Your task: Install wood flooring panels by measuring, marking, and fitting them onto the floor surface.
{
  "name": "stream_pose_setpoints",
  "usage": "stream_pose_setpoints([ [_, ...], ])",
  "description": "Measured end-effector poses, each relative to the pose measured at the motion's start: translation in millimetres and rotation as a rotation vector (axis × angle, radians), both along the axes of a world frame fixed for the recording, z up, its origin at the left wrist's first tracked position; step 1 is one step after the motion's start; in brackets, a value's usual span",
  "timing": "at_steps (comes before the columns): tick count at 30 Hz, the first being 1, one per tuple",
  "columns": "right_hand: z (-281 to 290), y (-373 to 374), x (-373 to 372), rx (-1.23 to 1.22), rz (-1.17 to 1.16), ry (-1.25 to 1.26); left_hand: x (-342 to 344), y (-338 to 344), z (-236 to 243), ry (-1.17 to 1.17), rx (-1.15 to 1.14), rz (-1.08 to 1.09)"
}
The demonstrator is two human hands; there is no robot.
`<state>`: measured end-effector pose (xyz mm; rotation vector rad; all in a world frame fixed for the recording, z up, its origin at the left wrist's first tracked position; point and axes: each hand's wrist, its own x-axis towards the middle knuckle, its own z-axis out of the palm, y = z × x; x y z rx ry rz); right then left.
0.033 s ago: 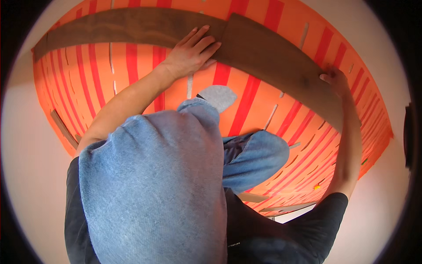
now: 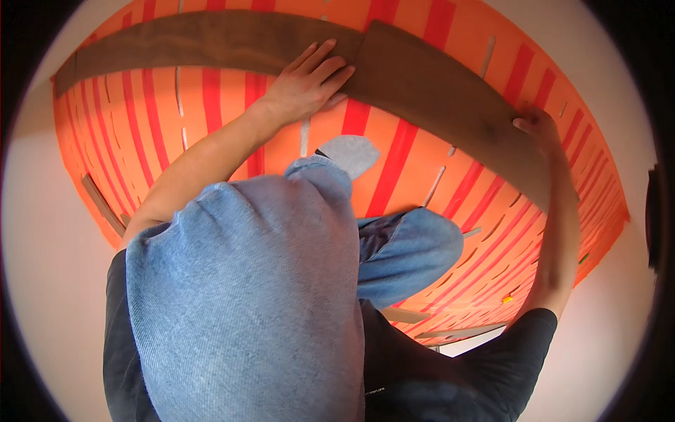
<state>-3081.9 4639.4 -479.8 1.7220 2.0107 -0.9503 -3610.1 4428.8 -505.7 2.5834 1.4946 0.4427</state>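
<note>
Two dark brown floor planks lie end to end across the far side of an orange underlay (image 2: 193, 102) with red stripes and narrow slots. My left hand (image 2: 302, 88) rests with fingers spread near the joint, on the end of the left plank (image 2: 197, 42) and close to the right plank (image 2: 429, 88). The right plank sits slightly out of line at the joint, its far edge a little beyond the left one's. My right hand (image 2: 540, 132) grips the right plank's far edge toward its right end, thumb on top; its other fingers are mostly hidden.
My bent knees in blue jeans (image 2: 246, 281) fill the near middle, with a grey-socked foot (image 2: 351, 155) on the underlay. A narrow brown strip (image 2: 102, 204) lies at the left edge. Behind my right side are brown pieces (image 2: 408, 316) and a small yellow object (image 2: 508, 299).
</note>
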Motion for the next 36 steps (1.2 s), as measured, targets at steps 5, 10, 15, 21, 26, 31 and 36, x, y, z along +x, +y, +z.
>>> stream_pose_setpoints([
  [5, 3.2, 3.5, -5.0, -0.057, 0.014, -0.009, -0.1, -0.7, -5.6, -0.002, 0.007, 0.008],
  [10, 2.9, 3.0, -17.4, -0.083, -0.016, -0.055, -3.5, 0.7, -4.4, -0.026, -0.022, 0.026],
  [15, 0.5, -1.2, -9.7, -0.03, -0.059, 0.001, -9.4, 3.3, -3.8, -0.046, -0.03, 0.001],
  [21, 1.1, 2.4, -10.9, -0.069, -0.05, -0.038, -20.9, 6.4, 0.9, -0.082, -0.107, -0.011],
  [26, 0.9, 4.7, -8.6, -0.074, -0.008, -0.083, 0.5, 11.7, 10.1, -0.055, -0.033, 0.006],
  [31, 4.2, -7.5, -12.6, 0.012, -0.053, 0.035, -5.7, 8.6, 6.6, -0.022, -0.054, -0.013],
  [36, 7.3, -13.8, -6.0, 0.052, -0.066, -0.05, -35.7, -5.8, 8.1, -0.045, -0.039, 0.076],
])
